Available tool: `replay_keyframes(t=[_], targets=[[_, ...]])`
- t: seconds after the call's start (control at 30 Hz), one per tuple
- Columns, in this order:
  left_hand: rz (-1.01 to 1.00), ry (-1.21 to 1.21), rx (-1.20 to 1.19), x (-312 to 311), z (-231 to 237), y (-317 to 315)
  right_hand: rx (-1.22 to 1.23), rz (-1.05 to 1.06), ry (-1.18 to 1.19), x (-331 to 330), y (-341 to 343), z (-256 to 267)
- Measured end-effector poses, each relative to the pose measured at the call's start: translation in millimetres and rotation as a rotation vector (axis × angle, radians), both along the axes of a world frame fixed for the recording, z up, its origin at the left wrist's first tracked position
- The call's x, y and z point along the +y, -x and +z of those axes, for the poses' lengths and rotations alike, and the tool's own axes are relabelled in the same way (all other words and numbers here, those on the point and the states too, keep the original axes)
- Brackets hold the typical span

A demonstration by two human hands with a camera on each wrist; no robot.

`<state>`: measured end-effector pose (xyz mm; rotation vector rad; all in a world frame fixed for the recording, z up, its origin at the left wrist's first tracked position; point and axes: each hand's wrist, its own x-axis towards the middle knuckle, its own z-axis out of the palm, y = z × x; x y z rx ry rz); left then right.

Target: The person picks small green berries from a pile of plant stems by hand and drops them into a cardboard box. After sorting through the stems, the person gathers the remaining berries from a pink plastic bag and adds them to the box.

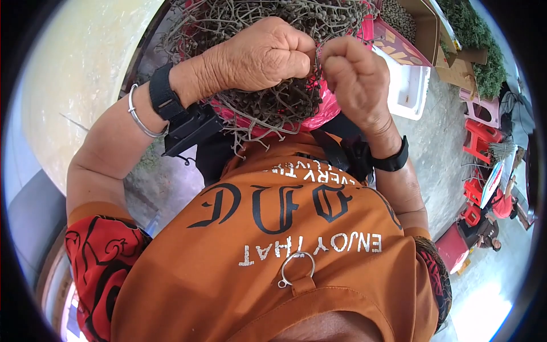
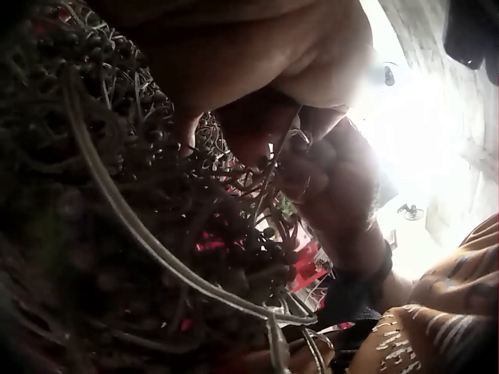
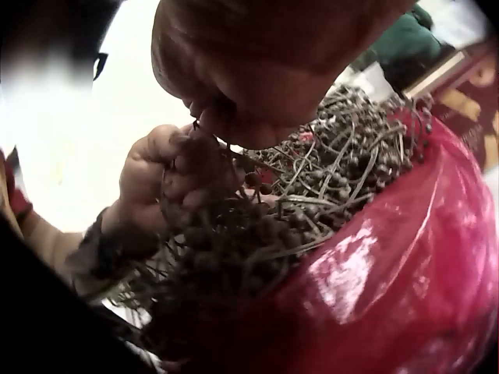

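Observation:
Over a heap of dry grey-brown stems with small round heads (image 1: 262, 111), both hands meet at the fingertips. My left hand (image 1: 265, 54) has its fingers curled and pinches a thin stem. Close against it, my right hand (image 1: 360, 82) grips thin stems too, its fingers curled in. The left wrist view shows a stem (image 2: 267, 183) running up between the hands. Fingers hide much of what is held. The heap lies in a pink-red plastic bag (image 3: 374, 253).
Right of the bag stand a white foam box (image 1: 407, 85) and a cardboard box (image 1: 427, 28) holding more small round pieces. Green plants (image 1: 484, 68) lie behind. Red stools (image 1: 480, 139) and a person (image 1: 489, 231) are farther right. A pale curved surface (image 1: 74, 62) is at left.

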<state>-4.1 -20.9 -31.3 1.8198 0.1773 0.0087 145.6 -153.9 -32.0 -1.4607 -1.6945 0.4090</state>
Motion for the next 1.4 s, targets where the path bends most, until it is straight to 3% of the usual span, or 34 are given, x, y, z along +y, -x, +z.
replay_keyframes(t=[0.1, 0.17, 0.23, 0.33, 0.53, 0.63, 0.87, 1.0, 1.1, 1.2, 1.27, 1.4], targets=[[0.004, 0.015, -0.033, -4, -3, 0, 0.932, -0.035, 0.372, -1, -6, -1], [0.073, 0.137, 0.0, -10, 0, -4, 1.025, -0.068, 0.397, 0, -11, 6], [0.08, 0.069, -0.043, -9, -2, -5, 1.214, -0.133, 0.448, 1, -16, 10], [0.092, -0.065, -0.126, -8, -2, -6, 1.19, -0.046, 0.488, -3, -25, 8], [0.074, -0.21, -0.015, -8, 7, -4, 1.057, 0.036, 0.585, -7, -20, 2], [0.106, -0.247, -0.02, -8, 5, -3, 0.662, 0.048, 0.61, -4, -9, 5], [0.097, -0.357, -0.185, -2, -5, -3, 0.663, 0.067, 0.634, 4, -6, 4], [0.002, -0.174, -0.181, -1, -7, -5, 0.601, 0.105, 0.555, 1, -17, 1], [0.002, 0.138, -0.172, -3, -6, -7, 0.468, 0.107, 0.442, -1, -14, 2], [0.036, 0.186, -0.043, -6, 2, -5, 0.262, 0.048, 0.297, -1, -9, 12], [0.03, 0.2, -0.001, -7, 6, -9, 0.095, 0.13, 0.261, -2, -9, 17], [0.066, 0.184, 0.034, -11, 0, -7, 0.115, 0.02, 0.307, -6, -1, 10]])
